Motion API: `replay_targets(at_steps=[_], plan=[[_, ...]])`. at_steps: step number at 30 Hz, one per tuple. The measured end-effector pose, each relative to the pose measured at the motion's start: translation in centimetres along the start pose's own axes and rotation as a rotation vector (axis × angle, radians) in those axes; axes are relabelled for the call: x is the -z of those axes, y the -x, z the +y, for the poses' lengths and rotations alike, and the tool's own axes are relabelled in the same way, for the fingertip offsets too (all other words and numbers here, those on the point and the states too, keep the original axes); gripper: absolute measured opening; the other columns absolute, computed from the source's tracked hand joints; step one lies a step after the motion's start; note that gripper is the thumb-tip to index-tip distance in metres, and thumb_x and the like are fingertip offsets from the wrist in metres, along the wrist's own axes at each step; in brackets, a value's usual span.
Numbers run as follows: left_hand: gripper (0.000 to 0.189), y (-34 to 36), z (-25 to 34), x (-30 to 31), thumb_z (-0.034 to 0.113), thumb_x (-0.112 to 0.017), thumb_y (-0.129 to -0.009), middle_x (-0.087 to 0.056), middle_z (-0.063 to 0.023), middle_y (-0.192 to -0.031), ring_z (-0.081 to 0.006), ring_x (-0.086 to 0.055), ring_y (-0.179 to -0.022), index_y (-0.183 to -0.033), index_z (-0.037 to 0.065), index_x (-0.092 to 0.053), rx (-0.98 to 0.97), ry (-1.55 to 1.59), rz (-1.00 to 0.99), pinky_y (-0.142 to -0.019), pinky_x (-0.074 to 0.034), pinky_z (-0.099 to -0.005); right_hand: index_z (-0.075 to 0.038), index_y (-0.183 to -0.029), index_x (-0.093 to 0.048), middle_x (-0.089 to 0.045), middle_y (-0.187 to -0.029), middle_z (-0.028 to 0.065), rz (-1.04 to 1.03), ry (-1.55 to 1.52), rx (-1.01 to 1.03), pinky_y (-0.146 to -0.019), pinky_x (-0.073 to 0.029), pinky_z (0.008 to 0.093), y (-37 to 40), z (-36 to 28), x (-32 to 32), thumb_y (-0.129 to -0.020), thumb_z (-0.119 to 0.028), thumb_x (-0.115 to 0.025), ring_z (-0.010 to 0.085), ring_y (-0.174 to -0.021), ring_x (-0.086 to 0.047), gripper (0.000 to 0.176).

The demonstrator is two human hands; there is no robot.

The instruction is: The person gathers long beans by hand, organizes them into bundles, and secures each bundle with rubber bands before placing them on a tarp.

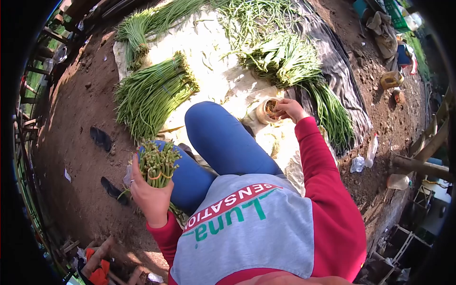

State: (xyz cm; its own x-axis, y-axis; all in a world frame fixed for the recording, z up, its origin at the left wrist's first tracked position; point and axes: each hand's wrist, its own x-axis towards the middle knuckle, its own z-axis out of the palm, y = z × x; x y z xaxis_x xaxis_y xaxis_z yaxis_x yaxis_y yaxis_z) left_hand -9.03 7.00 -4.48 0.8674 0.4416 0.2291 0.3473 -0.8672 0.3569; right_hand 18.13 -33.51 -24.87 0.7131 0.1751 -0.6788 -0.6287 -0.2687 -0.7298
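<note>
My left hand (151, 194) is wrapped round a bundle of green stalks (159, 164), cut ends up, with a rubber band near the top, beside my left thigh. My right hand (289, 110) is at the rim of a small round tub (262, 113) holding thin yellowish-brown bands. Its fingers are pressed together over the opening; whether anything is between them is hidden. Left of the tub lies a large tied pile of long green stalks (154, 92). Beyond it is a leafy pile (287, 59).
A pale sheet (204, 40) and a dark sheet (332, 61) cover the ground, with more stalks (130, 35) at the back left. Dark sandals (100, 138) lie on the soil at left. Plastic bottles (372, 151) and a yellowish container (392, 80) are at right.
</note>
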Motion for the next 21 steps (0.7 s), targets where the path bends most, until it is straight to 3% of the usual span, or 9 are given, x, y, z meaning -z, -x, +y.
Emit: replay_targets(at_steps=[4, 9, 11, 14, 16, 17, 18, 19, 21], plan=[[0.093, 0.0, -0.3, -0.5, 0.013, -0.083, -0.063, -0.06, -0.0215, -0.126, -0.0394, -0.062, -0.111, -0.146, 0.008, -0.041, -0.038, 0.014, 0.023, -0.095, -0.049, -0.0465, -0.002, -0.097, -0.064, -0.074, -0.091, 0.0119, 0.003, -0.107, 0.002, -0.055, -0.054, 0.0237, -0.4, 1.3, 1.1, -0.087, -0.009, -0.066, 0.0156, -0.07, -0.071, 0.013], [0.093, 0.1, -0.1, -0.4, 0.012, -0.082, -0.063, -0.06, -0.0212, -0.127, -0.0393, -0.061, -0.112, -0.146, 0.009, -0.041, -0.038, -0.007, 0.03, -0.095, -0.049, -0.0467, -0.002, -0.096, -0.063, -0.073, -0.087, 0.0133, 0.163, 0.049, 0.054, -0.052, -0.053, 0.0249, 0.0, 1.0, 0.4, -0.085, -0.004, -0.066, 0.0155, -0.064, -0.07, 0.011], [0.092, 0.4, 0.0, 0.0, 0.012, -0.082, -0.063, -0.06, -0.0211, -0.127, -0.0394, -0.061, -0.111, -0.146, 0.009, -0.041, -0.037, -0.022, 0.036, -0.095, -0.049, -0.0467, -0.003, -0.091, -0.066, -0.072, -0.081, 0.0114, 0.143, 0.368, 0.247, -0.05, -0.051, 0.0261, -1.4, 2.2, 0.2, -0.084, -0.001, -0.065, 0.014, -0.061, -0.069, 0.008], [0.091, 0.5, 0.6, 0.3, 0.011, -0.08, -0.063, -0.06, -0.0209, -0.127, -0.0396, -0.061, -0.112, -0.145, 0.01, -0.042, 0.02, -0.035, 0.0, -0.096, -0.048, -0.0469, -0.002, -0.084, -0.073, -0.072, -0.081, 0.0165, 0.187, 1.225, 0.655, -0.065, -0.056, 0.0352, -3.9, 3.6, -1.3, -0.08, -0.007, -0.063, 0.0261, -0.074, -0.071, 0.012], [0.093, 0.7, 0.4, 0.1, 0.014, -0.081, -0.063, -0.059, -0.0214, -0.128, -0.042, -0.059, -0.109, -0.147, 0.01, -0.04, 0.083, -0.028, -0.014, -0.093, -0.046, -0.0497, -0.007, -0.086, -0.076, -0.073, -0.091, 0.0138, 0.229, 1.441, 0.404, -0.08, -0.055, 0.0397, -6.2, 4.6, -3.2, -0.081, -0.012, -0.064, 0.0295, -0.086, -0.07, 0.014], [0.092, 0.7, 0.4, 0.0, 0.013, -0.08, -0.064, -0.059, -0.0215, -0.128, -0.0425, -0.059, -0.109, -0.147, 0.01, -0.04, 0.053, -0.034, 0.002, -0.092, -0.046, -0.0497, -0.007, -0.085, -0.076, -0.073, -0.089, 0.0156, 0.236, 1.485, 0.469, -0.076, -0.056, 0.0385, -4.8, 3.4, -4.0, -0.082, -0.011, -0.062, 0.0295, -0.085, -0.071, 0.015], [0.091, 0.8, 0.3, 0.0, 0.013, -0.078, -0.065, -0.059, -0.0216, -0.127, -0.043, -0.06, -0.108, -0.147, 0.01, -0.04, 0.023, -0.04, 0.017, -0.092, -0.047, -0.0497, -0.007, -0.085, -0.076, -0.073, -0.091, 0.0151, 0.11, 1.586, 0.39, -0.077, -0.055, 0.0396, -1.6, 0.1, -5.0, -0.083, -0.012, -0.06, 0.0306, -0.085, -0.071, 0.017], [0.09, 0.7, 0.8, 0.1, 0.012, -0.078, -0.065, -0.06, -0.0219, -0.126, -0.0426, -0.06, -0.109, -0.147, 0.01, -0.039, 0.001, -0.038, 0.016, -0.094, -0.047, -0.0493, -0.007, -0.084, -0.076, -0.073, -0.091, 0.0162, 0.089, 1.506, 0.243, -0.077, -0.055, 0.0402, -9.3, 5.1, -4.9, -0.084, -0.013, -0.059, 0.0325, -0.087, -0.07, 0.017], [0.091, 0.6, 0.0, -0.3, 0.013, -0.078, -0.065, -0.059, -0.0228, -0.128, -0.0418, -0.059, -0.114, -0.147, 0.01, -0.039, 0.011, -0.021, 0.009, -0.096, -0.047, -0.0482, -0.007, -0.085, -0.076, -0.073, -0.092, 0.0165, 0.11, 1.465, 0.243, -0.077, -0.055, 0.0404, -8.9, 4.7, -4.4, -0.084, -0.013, -0.059, 0.0329, -0.087, -0.07, 0.017]])
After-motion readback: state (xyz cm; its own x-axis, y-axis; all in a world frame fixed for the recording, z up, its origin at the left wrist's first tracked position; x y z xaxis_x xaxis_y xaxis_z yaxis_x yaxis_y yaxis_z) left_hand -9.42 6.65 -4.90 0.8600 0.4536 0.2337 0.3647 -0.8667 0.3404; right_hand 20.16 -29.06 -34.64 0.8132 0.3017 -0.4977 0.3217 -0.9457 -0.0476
